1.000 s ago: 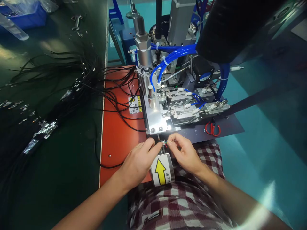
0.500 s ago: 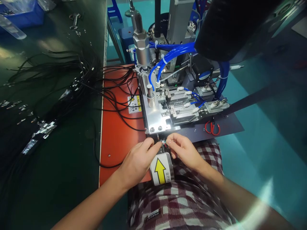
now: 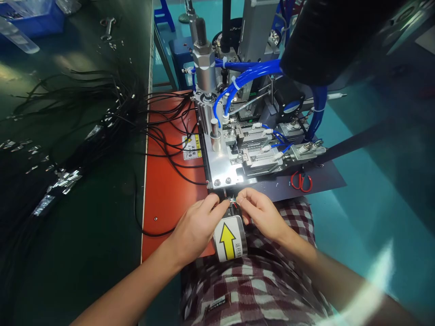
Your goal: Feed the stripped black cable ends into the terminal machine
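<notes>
My left hand is closed in a pinch at the front of the machine, on the end of a black cable that runs out from under it across the orange plate. Thin coloured wires, red and whitish among them, fan out between my fingertips. From the other side my right hand pinches the wire tips between thumb and forefinger. Just below both hands is a white label with a yellow arrow. My fingers hide most of the cable end.
Several black cables lie over the orange plate into the machine's left side. More bundled cables cover the dark table, with a wrench and a blue bin behind. Red-handled scissors rest at the right.
Both hands keep the same pinch at the same spot on the machine. The whole view has shifted very slightly; nothing was let go or picked up.
</notes>
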Tool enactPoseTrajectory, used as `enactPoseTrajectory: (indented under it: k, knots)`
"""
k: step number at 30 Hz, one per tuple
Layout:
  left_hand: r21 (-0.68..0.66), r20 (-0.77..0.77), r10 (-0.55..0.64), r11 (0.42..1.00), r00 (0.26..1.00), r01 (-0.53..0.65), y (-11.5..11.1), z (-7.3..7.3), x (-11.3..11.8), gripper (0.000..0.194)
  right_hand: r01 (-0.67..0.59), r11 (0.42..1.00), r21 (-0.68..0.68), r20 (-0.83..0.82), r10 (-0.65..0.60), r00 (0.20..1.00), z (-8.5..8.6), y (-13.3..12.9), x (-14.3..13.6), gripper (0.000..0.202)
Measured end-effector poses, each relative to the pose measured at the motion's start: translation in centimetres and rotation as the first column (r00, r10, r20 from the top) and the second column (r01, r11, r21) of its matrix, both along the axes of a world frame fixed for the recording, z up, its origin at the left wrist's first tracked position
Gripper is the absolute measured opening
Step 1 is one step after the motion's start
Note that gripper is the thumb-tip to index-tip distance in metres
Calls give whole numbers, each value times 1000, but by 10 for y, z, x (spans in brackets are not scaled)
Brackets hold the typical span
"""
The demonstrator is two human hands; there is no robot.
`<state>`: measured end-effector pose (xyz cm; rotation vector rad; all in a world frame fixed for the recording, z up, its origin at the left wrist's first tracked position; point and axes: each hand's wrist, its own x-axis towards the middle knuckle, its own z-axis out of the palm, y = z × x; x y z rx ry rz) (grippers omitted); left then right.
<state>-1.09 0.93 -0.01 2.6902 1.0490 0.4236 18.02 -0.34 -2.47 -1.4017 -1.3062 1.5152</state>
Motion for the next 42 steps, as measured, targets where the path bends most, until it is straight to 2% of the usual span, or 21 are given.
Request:
enactPoseTrajectory:
  k: [2, 4, 8, 10, 12, 14, 17, 20, 22, 25, 27, 42]
  knots:
    - [-5, 4, 1, 1000, 1000, -1, 0, 0, 0, 30, 2, 999, 40, 49, -4, 999, 1, -1, 0, 22]
    - [-7, 6, 0, 1000, 1000, 0, 0, 1, 0, 30, 8, 1000, 25, 47, -10, 999, 1, 0, -1, 23]
    - [-13, -6, 3, 1000, 1000, -3, -1, 2, 0, 31, -5, 989, -148, -120, -13, 993, 2, 6, -1, 24]
    - [-12, -8, 5, 1000, 1000, -5, -1, 2, 1, 30, -14, 984, -179, -133, -10, 991, 3, 8, -1, 24]
    - [-9, -3, 3, 1000, 1000, -3, -1, 2, 1, 30, -7, 993, -117, -36, 3, 999, 6, 7, -1, 23]
    - [-13, 1, 4, 1000, 1000, -4, -1, 2, 1, 30, -12, 1000, 6, 130, 11, 991, 10, 5, -1, 23]
    - [-15, 8, 5, 1000, 1000, -5, -1, 2, 0, 31, -52, 978, 202, 351, -23, 936, 17, 1, -2, 23]
    - [0, 14, 0, 1000, 1000, 0, -1, 2, 0, 31, -81, 951, 297, 421, -54, 906, 17, 0, -2, 20]
    - [2, 14, 3, 1000, 1000, -3, -1, 2, 1, 30, -69, 976, 205, 326, -2, 945, 14, 1, 0, 21]
    - [-2, 10, 7, 1000, 1000, -7, -1, 2, 1, 30, -61, 998, -28, 54, 62, 997, 6, 4, 2, 24]
    - [-7, 7, 10, 1000, 1000, -10, -1, 2, 1, 30, -61, 995, -80, -33, 58, 998, 1, 5, 3, 26]
    - [-50, 19, 23, 998, 1000, -22, 0, 2, 1, 29, -49, 995, -83, -3, 49, 999, -3, 6, 1, 27]
